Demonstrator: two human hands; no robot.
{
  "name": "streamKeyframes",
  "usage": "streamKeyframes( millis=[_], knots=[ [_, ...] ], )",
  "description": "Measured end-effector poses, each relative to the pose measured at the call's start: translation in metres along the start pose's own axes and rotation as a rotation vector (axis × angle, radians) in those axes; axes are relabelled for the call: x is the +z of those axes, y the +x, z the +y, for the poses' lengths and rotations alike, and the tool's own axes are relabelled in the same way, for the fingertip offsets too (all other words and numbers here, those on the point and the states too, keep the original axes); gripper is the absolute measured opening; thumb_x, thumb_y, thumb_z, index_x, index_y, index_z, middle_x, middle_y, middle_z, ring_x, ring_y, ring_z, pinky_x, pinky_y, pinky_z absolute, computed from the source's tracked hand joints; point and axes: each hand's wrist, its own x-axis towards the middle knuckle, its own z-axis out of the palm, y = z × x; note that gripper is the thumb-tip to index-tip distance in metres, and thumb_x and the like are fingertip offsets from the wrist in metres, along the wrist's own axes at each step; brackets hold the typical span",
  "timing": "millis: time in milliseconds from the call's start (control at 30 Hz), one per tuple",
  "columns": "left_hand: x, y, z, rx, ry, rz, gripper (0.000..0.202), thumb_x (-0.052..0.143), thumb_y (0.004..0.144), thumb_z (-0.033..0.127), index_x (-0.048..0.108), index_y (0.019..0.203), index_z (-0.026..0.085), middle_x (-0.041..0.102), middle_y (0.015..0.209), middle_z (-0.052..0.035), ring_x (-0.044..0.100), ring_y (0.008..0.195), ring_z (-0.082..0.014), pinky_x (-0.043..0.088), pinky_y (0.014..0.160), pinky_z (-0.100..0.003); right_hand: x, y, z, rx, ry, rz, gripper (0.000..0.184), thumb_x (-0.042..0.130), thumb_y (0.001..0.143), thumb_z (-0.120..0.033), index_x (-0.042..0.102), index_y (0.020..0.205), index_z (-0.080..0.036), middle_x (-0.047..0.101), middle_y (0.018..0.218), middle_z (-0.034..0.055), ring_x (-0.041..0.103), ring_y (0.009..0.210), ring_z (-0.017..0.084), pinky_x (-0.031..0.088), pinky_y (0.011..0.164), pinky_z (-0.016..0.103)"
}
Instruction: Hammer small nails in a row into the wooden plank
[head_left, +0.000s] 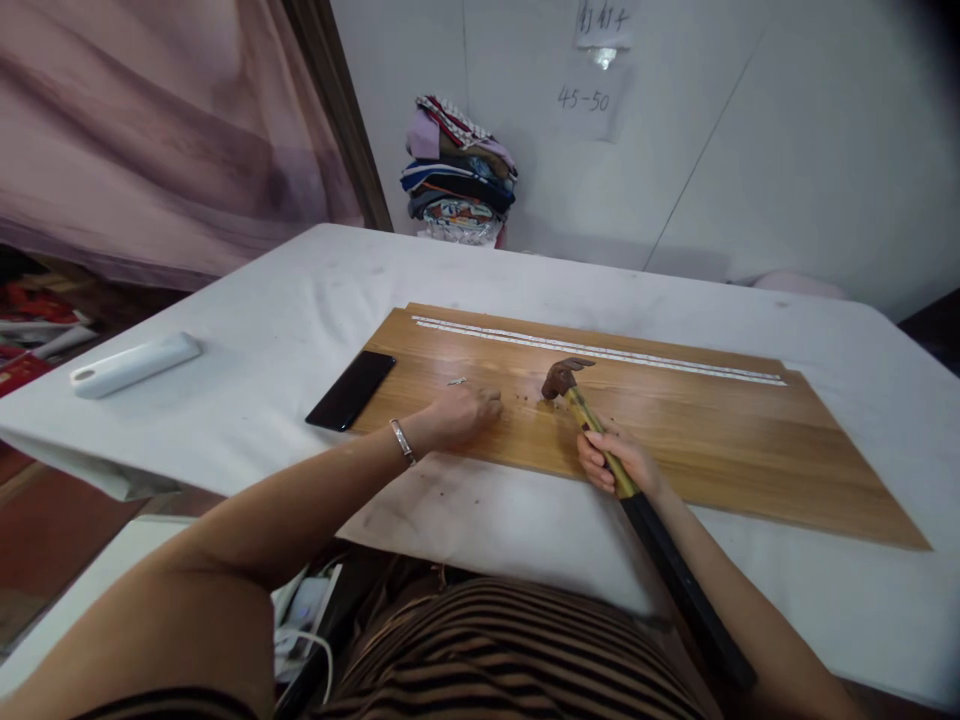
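My right hand (pixel 616 456) grips a claw hammer (pixel 628 480) around the yellowish part of its handle. The rusty head rests on or just over a wooden board (pixel 720 430), claw towards the far side; the black grip runs back along my forearm. My left hand (pixel 466 414), with a metal bracelet at the wrist, rests low on the board left of the hammer head. Its fingers are curled together, and whatever they may hold is hidden. A few nails (pixel 457 381) lie just beyond that hand. Small dark bits (pixel 523 398) are scattered between hand and hammer.
Two white measuring strips (pixel 600 350) run along the board's far side. A black phone (pixel 351 390) lies over its left end. The white-covered table (pixel 262 300) also bears a white oblong object (pixel 135 365). Folded clothes (pixel 459 175) are stacked behind, against the wall.
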Motion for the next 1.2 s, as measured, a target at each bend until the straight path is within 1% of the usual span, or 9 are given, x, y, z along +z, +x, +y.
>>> streamKeyframes(
  millis=[100, 267, 333, 467, 533, 700, 900, 1100, 1200],
  knots=[
    [-0.001, 0.004, 0.002, 0.089, 0.077, -0.09, 0.023, 0.042, 0.092, 0.012, 0.061, 0.079, 0.014, 0.061, 0.08, -0.0092, 0.055, 0.068, -0.0163, 0.046, 0.071, -0.031, 0.0, 0.0, 0.0, 0.003, -0.011, 0.006, 0.048, 0.063, 0.083, -0.035, 0.041, 0.125, -0.025, 0.046, 0.055, -0.0121, 0.032, 0.031, 0.005, 0.029, 0.028, 0.014],
    [0.0, 0.004, 0.006, 0.093, 0.134, -0.076, 0.021, 0.042, 0.091, 0.01, 0.06, 0.081, 0.013, 0.061, 0.082, -0.0108, 0.057, 0.072, -0.0194, 0.046, 0.073, -0.035, 0.002, -0.001, -0.003, 0.006, 0.003, 0.008, 0.053, 0.065, 0.082, -0.034, 0.04, 0.127, -0.024, 0.047, 0.054, -0.0122, 0.032, 0.031, 0.005, 0.03, 0.027, 0.013],
    [0.0, 0.001, 0.007, 0.102, 0.179, -0.062, 0.023, 0.04, 0.093, 0.01, 0.06, 0.083, 0.013, 0.061, 0.085, -0.0119, 0.057, 0.075, -0.0204, 0.047, 0.075, -0.036, 0.002, 0.0, -0.002, 0.011, 0.008, 0.005, 0.049, 0.066, 0.082, -0.034, 0.042, 0.123, -0.025, 0.047, 0.054, -0.0121, 0.033, 0.031, 0.005, 0.03, 0.027, 0.013],
    [0.003, -0.004, 0.009, 0.099, 0.219, -0.008, 0.026, 0.036, 0.095, 0.011, 0.059, 0.084, 0.012, 0.061, 0.087, -0.0114, 0.057, 0.075, -0.0194, 0.047, 0.073, -0.035, 0.001, 0.001, 0.001, -0.019, 0.012, -0.02, 0.028, 0.064, 0.083, -0.034, 0.045, 0.101, -0.023, 0.046, 0.055, -0.0113, 0.033, 0.031, 0.004, 0.03, 0.027, 0.014],
    [0.006, -0.006, 0.009, 0.103, 0.221, 0.034, 0.026, 0.036, 0.095, 0.011, 0.059, 0.084, 0.012, 0.061, 0.087, -0.0112, 0.057, 0.075, -0.0192, 0.048, 0.071, -0.035, 0.0, 0.001, 0.002, -0.028, 0.012, -0.035, 0.024, 0.063, 0.084, -0.034, 0.043, 0.093, -0.023, 0.046, 0.056, -0.011, 0.033, 0.031, 0.004, 0.03, 0.028, 0.014],
    [0.011, -0.007, 0.008, 0.11, 0.224, 0.093, 0.021, 0.04, 0.094, 0.01, 0.057, 0.083, 0.013, 0.06, 0.085, -0.0104, 0.057, 0.076, -0.0195, 0.048, 0.072, -0.035, 0.0, 0.0, 0.001, -0.02, -0.004, -0.027, 0.028, 0.063, 0.085, -0.035, 0.044, 0.102, -0.024, 0.045, 0.056, -0.0118, 0.031, 0.031, 0.004, 0.028, 0.028, 0.013],
    [0.007, -0.007, 0.011, 0.052, 0.228, 0.055, 0.019, 0.04, 0.094, 0.009, 0.057, 0.086, 0.012, 0.062, 0.089, -0.0114, 0.059, 0.079, -0.0204, 0.048, 0.074, -0.035, 0.0, -0.001, 0.001, -0.022, 0.0, -0.024, 0.025, 0.064, 0.084, -0.036, 0.043, 0.089, -0.023, 0.045, 0.055, -0.0106, 0.031, 0.031, 0.004, 0.03, 0.028, 0.014],
    [0.004, -0.005, 0.015, -0.031, 0.22, -0.037, 0.022, 0.037, 0.094, 0.009, 0.058, 0.087, 0.011, 0.064, 0.088, -0.0119, 0.06, 0.078, -0.0214, 0.049, 0.072, -0.036, -0.001, 0.0, 0.002, -0.005, 0.006, -0.022, 0.025, 0.063, 0.084, -0.035, 0.044, 0.093, -0.024, 0.046, 0.056, -0.0101, 0.031, 0.031, 0.004, 0.029, 0.027, 0.015],
    [0.004, -0.001, 0.016, -0.074, 0.208, -0.056, 0.023, 0.038, 0.093, 0.008, 0.059, 0.085, 0.011, 0.065, 0.089, -0.0122, 0.061, 0.079, -0.0208, 0.049, 0.073, -0.035, -0.002, 0.0, 0.002, -0.016, -0.002, -0.019, 0.024, 0.064, 0.084, -0.035, 0.043, 0.091, -0.024, 0.046, 0.055, -0.0105, 0.031, 0.031, 0.004, 0.029, 0.027, 0.015]
  ],
)
